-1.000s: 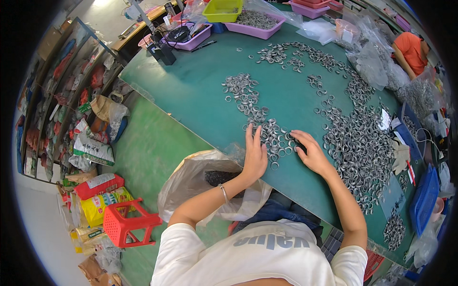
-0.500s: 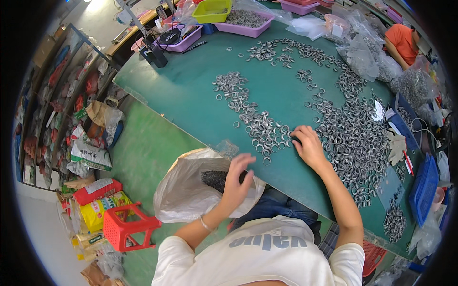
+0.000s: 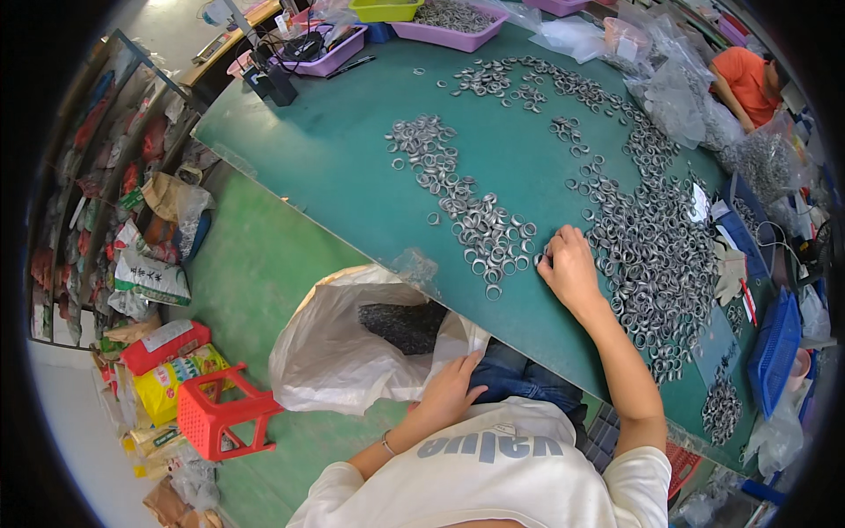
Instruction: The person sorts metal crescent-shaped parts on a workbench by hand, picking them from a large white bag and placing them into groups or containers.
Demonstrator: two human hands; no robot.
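Note:
My right hand point(image 3: 570, 267) rests on the green table point(image 3: 352, 158), fingertips at a small cluster of metal rings point(image 3: 493, 242), with a much larger heap of rings point(image 3: 651, 255) just to its right. My left hand point(image 3: 451, 392) is down below the table edge by my lap, fingers apart against the rim of a white plastic bag point(image 3: 343, 348) that holds dark small parts. Whether the right fingers pinch a ring I cannot tell.
Purple trays point(image 3: 453, 22) and a yellow-green bin point(image 3: 385, 9) stand at the table's far end. A person in orange point(image 3: 748, 79) sits at the far right. A blue basket point(image 3: 775, 348) lies at right. A red stool point(image 3: 220, 409) and sacks stand on the floor left.
My left hand left the rings on the table and dropped to the white bag at my lap. My right hand stayed at the ring pile.

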